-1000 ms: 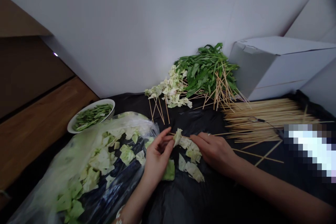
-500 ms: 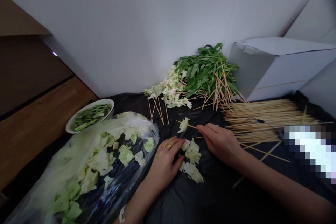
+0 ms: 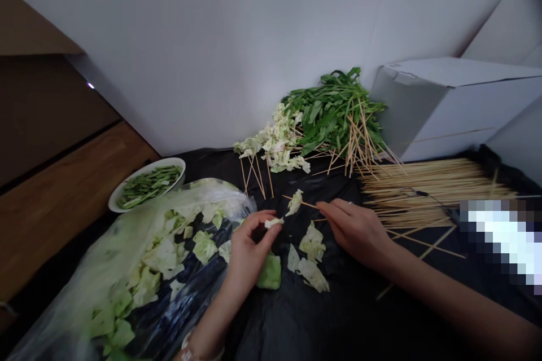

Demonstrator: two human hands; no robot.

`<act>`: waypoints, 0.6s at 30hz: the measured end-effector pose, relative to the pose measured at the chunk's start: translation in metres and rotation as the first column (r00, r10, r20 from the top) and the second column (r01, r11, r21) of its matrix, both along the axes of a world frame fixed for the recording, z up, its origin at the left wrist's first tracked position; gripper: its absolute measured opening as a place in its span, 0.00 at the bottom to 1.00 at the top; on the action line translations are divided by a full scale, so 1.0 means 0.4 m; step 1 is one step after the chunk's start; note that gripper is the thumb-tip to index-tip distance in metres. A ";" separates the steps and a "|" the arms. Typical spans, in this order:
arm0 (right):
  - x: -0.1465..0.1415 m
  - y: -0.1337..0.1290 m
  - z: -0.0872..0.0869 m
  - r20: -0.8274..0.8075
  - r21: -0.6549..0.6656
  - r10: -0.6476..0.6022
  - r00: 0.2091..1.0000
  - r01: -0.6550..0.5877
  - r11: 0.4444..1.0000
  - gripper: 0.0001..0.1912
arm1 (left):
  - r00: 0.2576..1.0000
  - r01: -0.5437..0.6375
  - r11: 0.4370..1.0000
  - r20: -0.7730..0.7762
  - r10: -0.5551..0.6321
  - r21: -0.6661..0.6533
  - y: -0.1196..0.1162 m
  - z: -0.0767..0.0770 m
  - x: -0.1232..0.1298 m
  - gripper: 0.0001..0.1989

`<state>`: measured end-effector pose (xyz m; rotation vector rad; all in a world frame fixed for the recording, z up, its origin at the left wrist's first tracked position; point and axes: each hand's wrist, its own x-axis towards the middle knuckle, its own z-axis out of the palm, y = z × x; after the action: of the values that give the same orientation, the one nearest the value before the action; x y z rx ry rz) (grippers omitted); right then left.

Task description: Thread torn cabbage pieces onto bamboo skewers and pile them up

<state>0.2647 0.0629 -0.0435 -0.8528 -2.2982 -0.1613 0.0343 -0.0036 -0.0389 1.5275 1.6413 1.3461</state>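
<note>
The left hand (image 3: 248, 251) has its grip clamped on a small cabbage piece (image 3: 274, 223), held between thumb and fingers just left of the skewer tip. The right hand (image 3: 358, 232) has its grip clamped on a wooden skewer (image 3: 310, 205); the skewer points left, with one folded cabbage leaf (image 3: 294, 202) threaded near its tip. Both hands are positioned above a black plastic sheet (image 3: 279, 327). Loose cabbage pieces (image 3: 312, 243) lie on the sheet between the hands, and a green leaf piece (image 3: 270, 272) lies beside the left wrist.

Left side: a clear plastic bag (image 3: 88, 282) with cut cabbage, and behind it a white bowl (image 3: 182, 172) of cut green vegetables (image 3: 148, 186). Rear: cabbage skewers (image 3: 277, 144) adjoin leafy green skewers (image 3: 330, 110). Right side: a pile of bare skewers (image 3: 427, 186), in front of a white box (image 3: 478, 107). No writing is legible on the box.
</note>
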 end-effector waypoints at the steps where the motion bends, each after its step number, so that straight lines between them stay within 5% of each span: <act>1: -0.001 -0.001 0.001 -0.004 0.004 0.009 1.000 -0.009 1.000 0.15 | 0.992 -0.016 0.999 0.128 0.022 -0.048 0.003 0.002 -0.005 0.09; 5: -0.004 -0.008 0.004 -0.009 0.024 0.028 1.000 -0.028 0.999 0.15 | 0.795 0.023 0.977 0.597 0.110 -0.212 0.012 0.008 -0.013 0.17; 9: -0.007 -0.014 0.005 -0.011 0.024 0.045 0.999 -0.045 0.999 0.15 | 0.582 0.137 0.960 0.804 0.123 -0.246 0.015 0.019 -0.012 0.16; 18: -0.017 -0.032 0.012 -0.007 0.076 0.110 0.994 -0.110 0.991 0.14 | 0.592 0.086 0.966 0.792 0.146 -0.242 0.013 0.015 -0.013 0.18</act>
<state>0.2579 0.0501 -0.0387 -0.6853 -2.3070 -0.1930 0.0290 0.0017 -0.0328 0.5406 1.1539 1.4566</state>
